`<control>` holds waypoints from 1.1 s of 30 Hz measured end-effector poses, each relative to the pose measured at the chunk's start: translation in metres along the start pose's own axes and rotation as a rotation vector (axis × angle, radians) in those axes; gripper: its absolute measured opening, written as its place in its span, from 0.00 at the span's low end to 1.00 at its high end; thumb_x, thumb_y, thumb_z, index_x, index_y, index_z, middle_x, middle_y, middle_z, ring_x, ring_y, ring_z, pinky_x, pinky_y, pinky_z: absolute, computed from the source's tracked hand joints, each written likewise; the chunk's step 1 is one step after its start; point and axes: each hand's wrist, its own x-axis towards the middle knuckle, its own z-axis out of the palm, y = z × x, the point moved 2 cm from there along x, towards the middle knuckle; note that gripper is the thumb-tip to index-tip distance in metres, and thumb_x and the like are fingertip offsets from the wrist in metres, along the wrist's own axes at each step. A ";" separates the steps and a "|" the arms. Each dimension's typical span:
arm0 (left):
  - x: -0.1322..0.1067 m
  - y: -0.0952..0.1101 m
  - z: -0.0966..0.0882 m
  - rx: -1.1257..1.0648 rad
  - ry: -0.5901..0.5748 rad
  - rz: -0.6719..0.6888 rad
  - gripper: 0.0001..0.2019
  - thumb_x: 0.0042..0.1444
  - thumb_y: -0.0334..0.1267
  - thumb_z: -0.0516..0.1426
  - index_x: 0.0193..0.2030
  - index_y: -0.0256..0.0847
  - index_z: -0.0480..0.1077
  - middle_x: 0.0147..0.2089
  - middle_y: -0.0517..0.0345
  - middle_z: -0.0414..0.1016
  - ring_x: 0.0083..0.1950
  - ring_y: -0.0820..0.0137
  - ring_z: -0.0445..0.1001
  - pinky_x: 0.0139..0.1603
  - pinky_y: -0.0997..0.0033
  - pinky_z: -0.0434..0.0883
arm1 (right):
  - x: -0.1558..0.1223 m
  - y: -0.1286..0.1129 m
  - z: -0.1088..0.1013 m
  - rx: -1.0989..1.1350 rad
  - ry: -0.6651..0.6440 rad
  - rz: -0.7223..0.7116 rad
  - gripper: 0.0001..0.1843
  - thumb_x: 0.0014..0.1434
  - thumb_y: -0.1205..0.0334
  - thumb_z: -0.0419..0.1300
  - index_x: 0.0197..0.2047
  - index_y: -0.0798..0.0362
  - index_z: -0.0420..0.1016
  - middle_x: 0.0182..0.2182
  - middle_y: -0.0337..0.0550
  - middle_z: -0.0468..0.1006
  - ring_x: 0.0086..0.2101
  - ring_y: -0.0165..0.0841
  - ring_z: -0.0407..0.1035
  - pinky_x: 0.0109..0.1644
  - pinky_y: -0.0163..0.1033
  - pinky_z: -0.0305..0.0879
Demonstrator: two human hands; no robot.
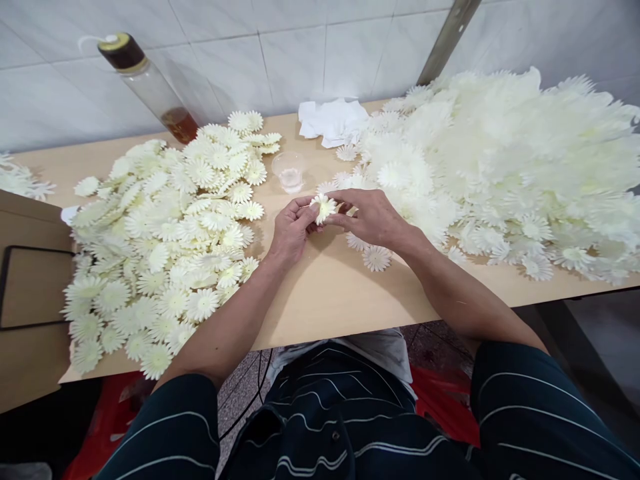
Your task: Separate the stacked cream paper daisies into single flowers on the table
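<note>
Both my hands meet over the middle of the wooden table (325,293). My left hand (290,230) and my right hand (370,217) pinch one small cream daisy-shaped flower (323,207) between their fingertips, petals facing up. A loose flower (377,258) lies on the table just under my right wrist. A spread of finished-looking cream flowers (170,240) covers the table's left half. A big heap of white flower pieces (505,167) fills the right half.
A small clear plastic cup (291,171) stands just beyond my hands. A clear bottle with a dark cap (150,87) leans at the back left. Crumpled white paper (333,120) lies by the tiled wall. A brown board (30,287) sits at the left.
</note>
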 end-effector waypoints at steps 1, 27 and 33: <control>0.000 0.000 0.000 0.009 0.010 -0.002 0.22 0.47 0.45 0.82 0.42 0.40 0.80 0.30 0.63 0.81 0.26 0.76 0.74 0.29 0.75 0.72 | 0.000 0.000 0.000 0.031 0.007 0.000 0.27 0.73 0.42 0.67 0.64 0.51 0.87 0.49 0.51 0.90 0.42 0.42 0.83 0.52 0.49 0.80; -0.007 0.006 0.004 0.096 0.113 0.032 0.19 0.55 0.49 0.79 0.33 0.39 0.79 0.23 0.64 0.75 0.22 0.76 0.73 0.24 0.78 0.70 | -0.003 0.004 0.011 -0.088 0.290 -0.176 0.24 0.78 0.40 0.62 0.61 0.49 0.85 0.52 0.53 0.83 0.44 0.41 0.77 0.49 0.46 0.78; -0.007 0.003 0.005 0.107 0.049 0.076 0.23 0.52 0.54 0.80 0.30 0.39 0.77 0.27 0.63 0.78 0.26 0.77 0.73 0.29 0.77 0.75 | -0.003 -0.004 0.018 -0.107 0.156 -0.135 0.13 0.76 0.53 0.67 0.55 0.52 0.87 0.47 0.50 0.87 0.41 0.39 0.78 0.49 0.45 0.74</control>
